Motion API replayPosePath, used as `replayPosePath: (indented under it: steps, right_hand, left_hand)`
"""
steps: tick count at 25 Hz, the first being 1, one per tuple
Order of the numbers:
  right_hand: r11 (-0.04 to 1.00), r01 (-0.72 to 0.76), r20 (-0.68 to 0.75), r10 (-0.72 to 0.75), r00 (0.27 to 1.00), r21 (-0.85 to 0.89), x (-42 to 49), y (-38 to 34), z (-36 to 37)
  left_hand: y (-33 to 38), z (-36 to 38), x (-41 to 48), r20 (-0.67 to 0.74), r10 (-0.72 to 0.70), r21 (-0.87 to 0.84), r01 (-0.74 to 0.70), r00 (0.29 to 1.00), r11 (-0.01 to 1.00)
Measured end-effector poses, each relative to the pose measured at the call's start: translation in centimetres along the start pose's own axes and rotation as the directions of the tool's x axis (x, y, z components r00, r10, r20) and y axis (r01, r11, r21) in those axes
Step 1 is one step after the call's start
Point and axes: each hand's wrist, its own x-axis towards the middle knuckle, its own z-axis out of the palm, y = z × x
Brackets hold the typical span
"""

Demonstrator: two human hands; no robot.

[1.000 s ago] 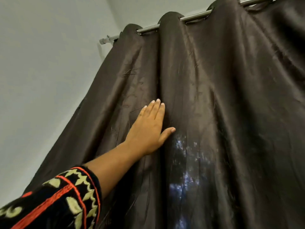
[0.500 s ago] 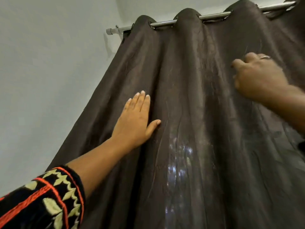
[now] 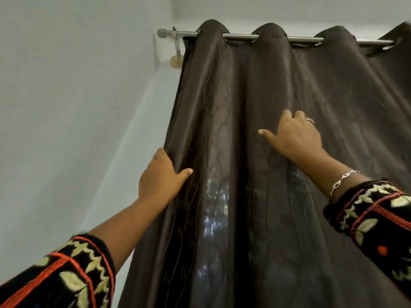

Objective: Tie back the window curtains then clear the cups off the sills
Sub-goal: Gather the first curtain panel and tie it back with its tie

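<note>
Curtain edge over left hand fingers

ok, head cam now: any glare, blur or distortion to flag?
Head view: bluish bright patch low on the curtain, sheen or light through it, cannot tell; curtain rod runs tilted, likely head angle; left hand and right hand sharp, left sleeve slightly soft.

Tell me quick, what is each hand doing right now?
Left hand: closed on the left edge of the dark brown satin curtain.
Right hand: closed on a fold of that curtain, thumb sticking out.
</note>
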Motion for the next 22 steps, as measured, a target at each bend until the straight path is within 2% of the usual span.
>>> replayPosePath:
  steps: [2, 6, 11, 16, 22]
  right_hand:
    - [0.998, -0.059, 0.017, 0.059, 0.998, -0.014, 0.2, -0.4, -0.2]
    - [0.994, -0.112, 0.039, 0.113, 0.993, -0.015, 0.6, -0.6, -0.6]
    - [0.999, -0.031, 0.050, 0.031, 0.998, 0.014, 0.5, -2.8, -0.2]
    - [0.999, 0.024, 0.062, -0.026, 0.998, 0.040, 0.0, -5.0, -0.2]
    - [0.998, 0.032, 0.099, -0.037, 0.994, 0.052, -0.2, -3.7, -0.9]
  left_hand:
    - [-0.1, 0.6, 0.0, 0.022, -0.021, -0.012, 0.021, 1.000, 1.000]
    - [-2.7, 0.3, 1.0, -0.028, -0.039, 0.031, 0.040, 0.999, 0.999]
    - [-8.3, -2.5, 4.7, -0.058, -0.081, 0.111, 0.088, 0.995, 0.990]
    - [-10.9, -4.3, 6.5, -0.088, -0.101, 0.135, 0.113, 0.991, 0.984]
    - [-7.7, -2.9, 4.0, -0.024, -0.025, -0.006, 0.024, 0.999, 1.000]
